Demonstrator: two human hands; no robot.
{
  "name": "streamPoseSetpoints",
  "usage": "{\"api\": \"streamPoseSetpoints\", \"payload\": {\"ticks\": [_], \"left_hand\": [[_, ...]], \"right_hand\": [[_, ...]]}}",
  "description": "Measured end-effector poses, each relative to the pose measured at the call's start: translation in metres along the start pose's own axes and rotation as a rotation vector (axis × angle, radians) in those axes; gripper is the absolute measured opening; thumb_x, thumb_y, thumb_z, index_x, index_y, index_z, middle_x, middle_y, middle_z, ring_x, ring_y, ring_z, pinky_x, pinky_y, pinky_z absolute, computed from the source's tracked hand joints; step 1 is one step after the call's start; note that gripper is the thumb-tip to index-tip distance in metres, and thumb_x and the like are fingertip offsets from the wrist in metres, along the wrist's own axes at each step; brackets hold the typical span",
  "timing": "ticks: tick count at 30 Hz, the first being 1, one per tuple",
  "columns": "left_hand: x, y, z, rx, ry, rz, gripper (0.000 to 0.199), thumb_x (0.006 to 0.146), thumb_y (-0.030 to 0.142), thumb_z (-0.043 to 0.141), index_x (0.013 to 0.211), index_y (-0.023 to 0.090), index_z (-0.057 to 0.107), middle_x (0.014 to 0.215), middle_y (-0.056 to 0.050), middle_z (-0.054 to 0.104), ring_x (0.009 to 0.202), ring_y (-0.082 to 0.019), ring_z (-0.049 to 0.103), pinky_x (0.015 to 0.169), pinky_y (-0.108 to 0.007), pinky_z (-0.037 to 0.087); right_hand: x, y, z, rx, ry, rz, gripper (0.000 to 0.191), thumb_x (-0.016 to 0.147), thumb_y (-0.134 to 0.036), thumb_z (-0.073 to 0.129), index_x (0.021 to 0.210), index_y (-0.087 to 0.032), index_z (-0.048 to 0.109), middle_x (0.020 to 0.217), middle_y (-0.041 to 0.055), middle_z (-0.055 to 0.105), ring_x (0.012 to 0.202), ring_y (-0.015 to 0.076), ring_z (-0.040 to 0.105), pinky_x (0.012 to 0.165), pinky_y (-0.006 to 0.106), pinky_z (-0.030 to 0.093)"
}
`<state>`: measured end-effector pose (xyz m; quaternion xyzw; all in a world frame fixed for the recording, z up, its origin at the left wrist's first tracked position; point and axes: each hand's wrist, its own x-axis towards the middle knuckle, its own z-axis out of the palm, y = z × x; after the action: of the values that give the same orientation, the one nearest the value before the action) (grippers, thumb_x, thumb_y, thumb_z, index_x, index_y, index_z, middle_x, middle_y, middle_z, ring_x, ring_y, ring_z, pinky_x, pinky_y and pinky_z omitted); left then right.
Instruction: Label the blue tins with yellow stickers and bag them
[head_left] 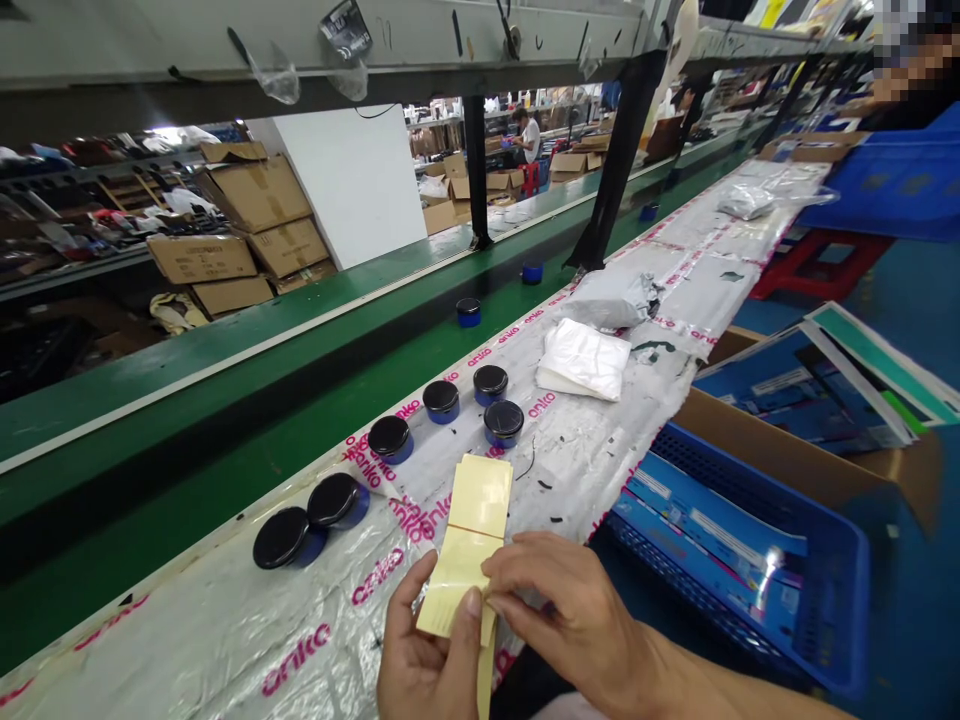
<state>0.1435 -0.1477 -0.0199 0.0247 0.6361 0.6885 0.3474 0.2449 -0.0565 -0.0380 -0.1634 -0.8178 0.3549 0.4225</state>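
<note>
My left hand (427,655) holds a folded yellow label strip (480,500) between thumb and fingers, and my right hand (574,605) pinches its edge, over the plastic-covered bench (247,645). Beyond and left stand 6 black-lidded blue jars (390,440); past them, a green conveyor belt (405,350) bears more jars (469,314).

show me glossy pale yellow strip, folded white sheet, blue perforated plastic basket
Glossy pale yellow strip (461,562), head view: just below its brown crossline.
Folded white sheet (585,357), head view: middle of top face.
Blue perforated plastic basket (832,605), head view: right inner wall.
</note>
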Motion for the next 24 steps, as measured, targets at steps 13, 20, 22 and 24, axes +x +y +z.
{"api": "streamPoseSetpoints", "payload": {"ticks": [13, 20, 22, 24], "left_hand": [[-0.0006, -0.0030, 0.0032, 0.029, 0.001, 0.065, 0.081, 0.063, 0.043, 0.088, 0.132, 0.019, 0.055, 0.094, -0.009, 0.080, 0.082, -0.027, 0.078, 0.073, -0.031, 0.063], [-0.0013, -0.0036, 0.0032, 0.096, 0.017, 0.088, 0.078, 0.068, 0.046, 0.084, 0.135, 0.018, 0.056, 0.101, -0.011, 0.079, 0.086, -0.029, 0.077, 0.069, -0.032, 0.064], [-0.0018, -0.0032, 0.0033, 0.119, 0.019, 0.109, 0.076, 0.070, 0.047, 0.083, 0.135, 0.018, 0.057, 0.104, -0.011, 0.078, 0.091, -0.030, 0.077, 0.074, -0.033, 0.064], [-0.0021, -0.0031, 0.0030, 0.128, 0.012, 0.116, 0.072, 0.071, 0.046, 0.082, 0.133, 0.019, 0.057, 0.106, -0.011, 0.078, 0.094, -0.029, 0.077, 0.077, -0.034, 0.064]], "right_hand": [[-0.0023, 0.0011, -0.0047, -0.033, -0.085, -0.025, 0.009, 0.095, -0.012, 0.063, 0.096, -0.018, 0.071, 0.100, 0.0061, 0.076, 0.088, 0.0169, 0.072, 0.080, 0.029, 0.057], [-0.0008, 0.0004, -0.0053, -0.014, -0.127, 0.025, 0.014, 0.097, -0.017, 0.061, 0.109, -0.018, 0.068, 0.102, 0.0073, 0.076, 0.092, 0.0179, 0.072, 0.084, 0.030, 0.057], [0.0007, 0.0002, -0.0072, -0.028, -0.169, 0.007, 0.013, 0.098, -0.016, 0.060, 0.107, -0.018, 0.069, 0.102, 0.0067, 0.076, 0.092, 0.0176, 0.072, 0.084, 0.029, 0.057], [0.0023, 0.0005, -0.0090, -0.034, -0.187, 0.001, 0.010, 0.098, -0.016, 0.060, 0.101, -0.018, 0.069, 0.098, 0.0062, 0.076, 0.091, 0.0174, 0.072, 0.084, 0.029, 0.056]]}}
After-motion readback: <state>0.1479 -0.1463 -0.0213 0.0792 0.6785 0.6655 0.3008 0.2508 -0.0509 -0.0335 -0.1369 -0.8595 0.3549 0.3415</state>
